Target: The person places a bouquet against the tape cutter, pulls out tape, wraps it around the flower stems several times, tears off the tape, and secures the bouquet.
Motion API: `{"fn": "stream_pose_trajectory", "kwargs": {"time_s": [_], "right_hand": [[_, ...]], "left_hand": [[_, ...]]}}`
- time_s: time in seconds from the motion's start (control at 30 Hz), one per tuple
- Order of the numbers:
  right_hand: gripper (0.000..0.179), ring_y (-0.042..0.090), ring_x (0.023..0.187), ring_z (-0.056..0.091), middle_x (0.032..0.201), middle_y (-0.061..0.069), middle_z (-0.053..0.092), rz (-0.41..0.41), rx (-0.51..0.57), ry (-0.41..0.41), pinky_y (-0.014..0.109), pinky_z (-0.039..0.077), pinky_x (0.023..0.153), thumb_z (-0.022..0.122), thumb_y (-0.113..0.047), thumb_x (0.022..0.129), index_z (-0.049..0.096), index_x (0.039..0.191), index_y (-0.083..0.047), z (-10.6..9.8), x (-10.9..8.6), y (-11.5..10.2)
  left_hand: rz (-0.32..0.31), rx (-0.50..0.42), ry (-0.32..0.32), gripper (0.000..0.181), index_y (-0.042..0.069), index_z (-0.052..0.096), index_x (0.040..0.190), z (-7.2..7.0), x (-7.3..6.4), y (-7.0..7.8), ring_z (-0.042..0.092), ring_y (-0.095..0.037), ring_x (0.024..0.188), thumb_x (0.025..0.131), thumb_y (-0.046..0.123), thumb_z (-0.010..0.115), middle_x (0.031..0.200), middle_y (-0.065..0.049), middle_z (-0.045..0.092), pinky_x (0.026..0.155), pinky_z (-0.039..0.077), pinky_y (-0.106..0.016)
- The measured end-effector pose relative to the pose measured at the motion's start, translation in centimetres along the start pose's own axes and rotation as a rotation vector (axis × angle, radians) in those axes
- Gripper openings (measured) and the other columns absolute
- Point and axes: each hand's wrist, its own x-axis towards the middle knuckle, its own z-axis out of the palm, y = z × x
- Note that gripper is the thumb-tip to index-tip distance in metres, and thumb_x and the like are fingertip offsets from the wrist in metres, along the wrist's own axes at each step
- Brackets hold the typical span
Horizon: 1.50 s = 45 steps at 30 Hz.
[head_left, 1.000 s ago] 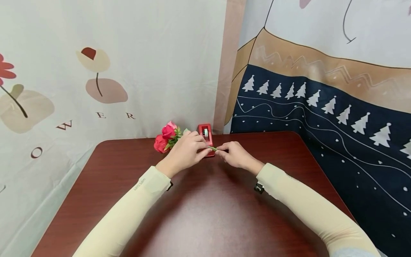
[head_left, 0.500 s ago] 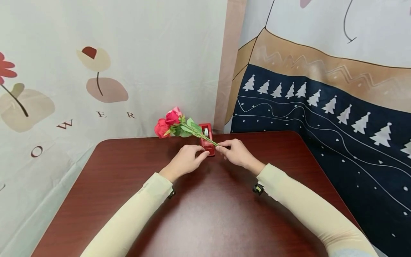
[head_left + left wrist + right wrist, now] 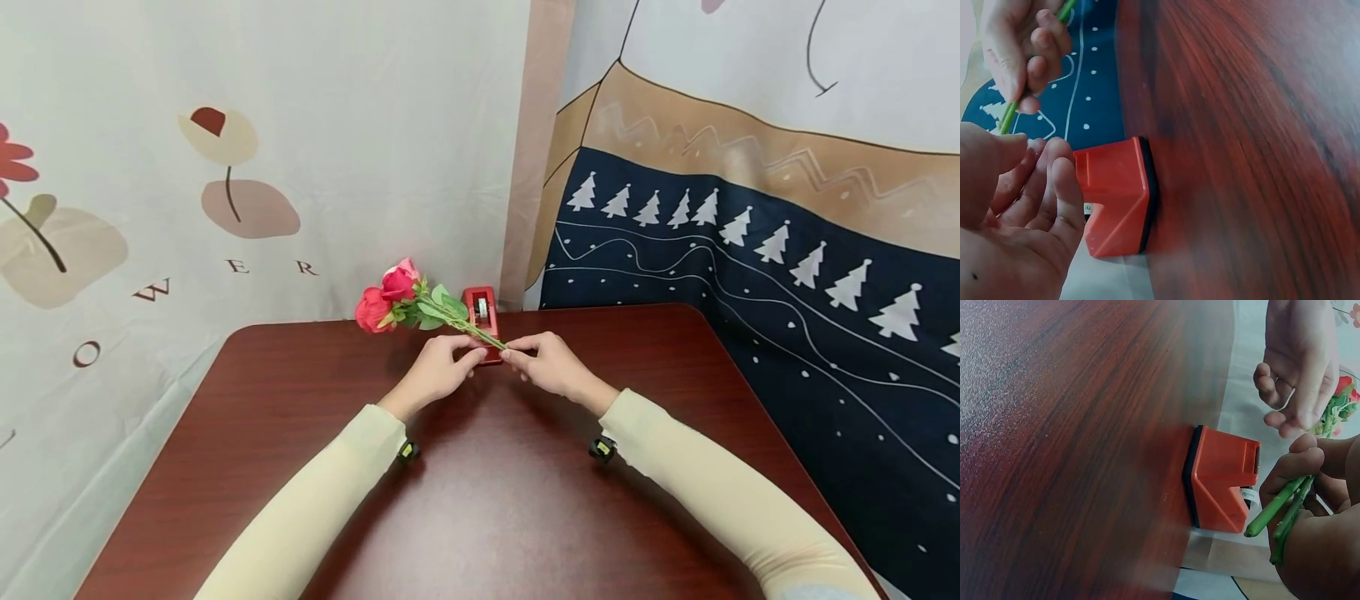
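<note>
A small bunch of red and pink roses (image 3: 399, 282) with green leaves slants over the table, heads to the left. My right hand (image 3: 553, 362) pinches the lower ends of the green stems (image 3: 1275, 509); the cut ends stick out past its fingers in the right wrist view. My left hand (image 3: 438, 367) is at the stems just left of it, thumb and fingertips bent together against them. The exact contact is partly hidden by the thumb in the left wrist view. Just behind the hands stands a red tape dispenser (image 3: 1119, 194) with a roll in it.
The dark red-brown wooden table (image 3: 480, 500) extends toward me. Its back edge meets a pale printed curtain (image 3: 420, 167). A dark blue cloth with white trees (image 3: 750, 317) hangs along the right side.
My left hand first covered the stems, drew back off them toward me, then returned to them. The rose heads rose, then sank slightly. My right hand kept its pinch in nearly the same place.
</note>
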Motion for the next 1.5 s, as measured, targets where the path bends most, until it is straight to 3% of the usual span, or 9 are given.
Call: {"fn": "stream_pose_trajectory", "kwargs": {"time_s": [0.1, 0.27, 0.43, 0.6, 0.73, 1.03, 1.27, 1.4, 1.5], "right_hand": [[0.023, 0.016, 0.069, 0.064, 0.094, 0.025, 0.076, 0.008, -0.006, 0.008, 0.027, 0.049, 0.060, 0.071, -0.027, 0.109, 0.083, 0.123, -0.013, 0.0, 0.0, -0.1], [0.027, 0.019, 0.075, 0.069, 0.102, 0.026, 0.079, 0.012, -0.023, 0.045, 0.028, 0.052, 0.065, 0.071, -0.028, 0.109, 0.082, 0.126, -0.010, -0.1, 0.0, -0.2], [0.027, 0.020, 0.076, 0.068, 0.094, 0.021, 0.076, -0.002, -0.021, 0.078, 0.028, 0.049, 0.065, 0.068, -0.031, 0.111, 0.083, 0.120, -0.010, -0.2, -0.1, -0.7], [0.027, 0.017, 0.074, 0.061, 0.095, 0.025, 0.072, -0.003, 0.006, 0.085, 0.028, 0.046, 0.064, 0.064, -0.029, 0.113, 0.083, 0.116, -0.010, -0.2, -0.1, -0.8], [0.028, 0.016, 0.074, 0.061, 0.094, 0.025, 0.071, -0.002, 0.025, 0.082, 0.028, 0.047, 0.064, 0.063, -0.027, 0.114, 0.081, 0.119, -0.006, -0.1, 0.0, -0.7], [0.028, 0.017, 0.069, 0.066, 0.079, 0.005, 0.068, 0.000, 0.045, 0.094, 0.028, 0.054, 0.064, 0.067, -0.026, 0.112, 0.077, 0.124, -0.004, 0.3, 0.1, -0.3], [0.030, 0.019, 0.069, 0.063, 0.087, 0.012, 0.069, 0.028, 0.013, 0.085, 0.033, 0.050, 0.064, 0.065, -0.031, 0.113, 0.075, 0.127, -0.006, 0.6, 0.1, -0.4], [0.027, 0.019, 0.068, 0.061, 0.091, 0.019, 0.068, 0.025, -0.006, 0.076, 0.034, 0.049, 0.064, 0.064, -0.032, 0.113, 0.074, 0.124, -0.009, 0.6, 0.1, -0.4], [0.024, 0.018, 0.068, 0.058, 0.083, 0.012, 0.065, 0.010, -0.022, 0.066, 0.033, 0.047, 0.063, 0.064, -0.031, 0.113, 0.074, 0.121, -0.011, 0.5, 0.2, -0.3]], "left_hand": [[-0.001, 0.014, 0.011, 0.016, 0.019, 0.082, 0.102, -0.1, -0.1, 0.0, 0.068, -0.013, 0.070, 0.108, 0.030, 0.071, 0.075, 0.001, 0.073, 0.070, 0.054, -0.031], [0.015, 0.000, 0.031, 0.016, 0.017, 0.084, 0.107, -0.4, -0.1, 0.2, 0.070, -0.016, 0.072, 0.107, 0.028, 0.072, 0.080, -0.006, 0.077, 0.070, 0.054, -0.031], [0.031, -0.015, 0.040, 0.021, 0.012, 0.084, 0.114, -0.6, 0.0, 0.6, 0.074, -0.028, 0.078, 0.108, 0.028, 0.071, 0.085, -0.015, 0.079, 0.070, 0.053, -0.031], [0.033, -0.035, 0.052, 0.023, 0.012, 0.084, 0.116, -0.7, 0.0, 0.9, 0.074, -0.030, 0.080, 0.107, 0.029, 0.072, 0.084, -0.012, 0.079, 0.069, 0.053, -0.029], [0.039, -0.039, 0.069, 0.024, 0.011, 0.085, 0.115, -0.6, 0.0, 1.1, 0.074, -0.028, 0.078, 0.106, 0.030, 0.074, 0.078, -0.005, 0.077, 0.069, 0.053, -0.029], [0.034, -0.062, 0.063, 0.020, 0.011, 0.085, 0.114, -0.4, 0.0, 1.3, 0.075, -0.016, 0.072, 0.107, 0.025, 0.072, 0.094, -0.016, 0.083, 0.071, 0.057, -0.029], [0.040, -0.069, 0.072, 0.021, 0.009, 0.085, 0.114, -0.4, 0.0, 1.1, 0.078, -0.024, 0.073, 0.107, 0.023, 0.071, 0.093, -0.008, 0.083, 0.071, 0.058, -0.031], [0.051, -0.056, 0.077, 0.019, 0.011, 0.085, 0.112, -0.4, 0.0, 1.0, 0.074, -0.015, 0.069, 0.106, 0.023, 0.072, 0.091, -0.004, 0.082, 0.071, 0.058, -0.030], [0.057, -0.047, 0.074, 0.019, 0.012, 0.085, 0.112, -0.6, 0.0, 1.2, 0.072, -0.010, 0.068, 0.107, 0.024, 0.072, 0.091, -0.004, 0.082, 0.071, 0.058, -0.030]]}}
